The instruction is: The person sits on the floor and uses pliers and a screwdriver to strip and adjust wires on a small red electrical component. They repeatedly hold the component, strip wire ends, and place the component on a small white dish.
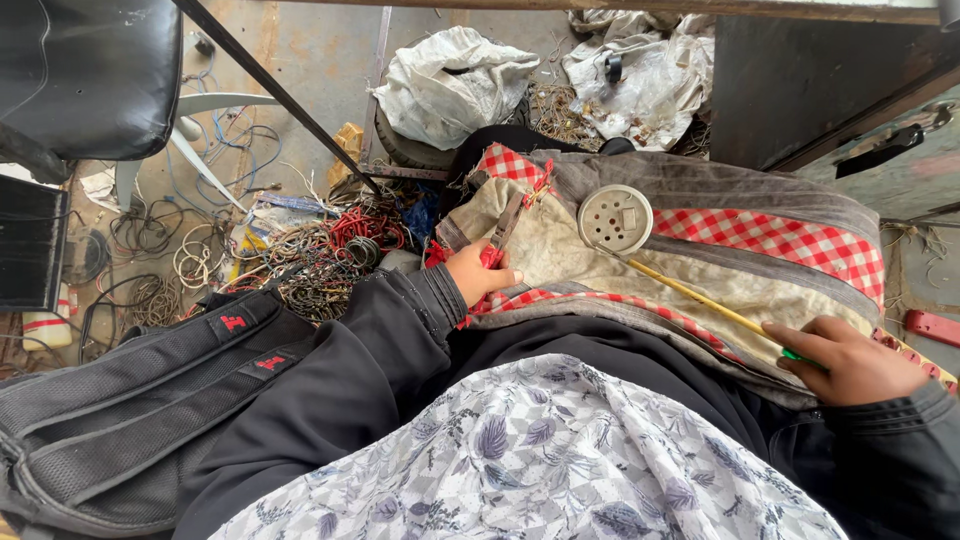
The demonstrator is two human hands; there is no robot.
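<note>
On my lap lies a red-checked and beige cloth (780,240). My left hand (478,275) is closed around the red handles of a pair of pliers (505,228), whose jaws point away over the cloth. My right hand (845,362) grips the green handle end of a thin yellow-shafted screwdriver (690,295). The shaft runs up-left across the cloth toward a round white perforated plastic part (615,218), which rests on the cloth. The tip sits at or just under that part's lower edge.
A black backpack (110,420) lies at the lower left. Tangled red, white and dark wires (320,250) cover the floor beyond it. A black chair seat (85,75) stands at the upper left, white sacks (450,85) and scrap wire at the top, a dark cabinet (810,75) at the upper right.
</note>
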